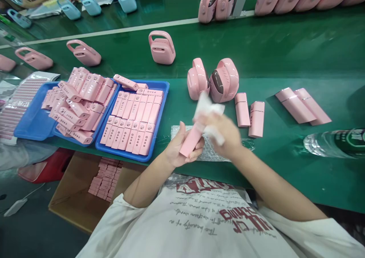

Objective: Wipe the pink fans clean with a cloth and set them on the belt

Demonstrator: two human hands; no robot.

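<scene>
My left hand (pixel 178 147) is closed around a slim pink rectangular device (pixel 190 140), holding it tilted above a strip of bubble wrap (pixel 205 153). My right hand (pixel 225 130), blurred by motion, grips a white cloth (pixel 209 113) pressed against the device's upper end. Just beyond them stand two pink handled units (pixel 212 79), and two pink devices (pixel 250 115) lie on the green table to the right.
Two blue trays (pixel 159 98) at left hold several pink devices, one neatly rowed, one heaped. Two pink sleeves (pixel 302 106) and a plastic bottle (pixel 336 143) lie at right. More pink and blue handled units sit on the conveyor behind. A cardboard box (pixel 76 197) stands below.
</scene>
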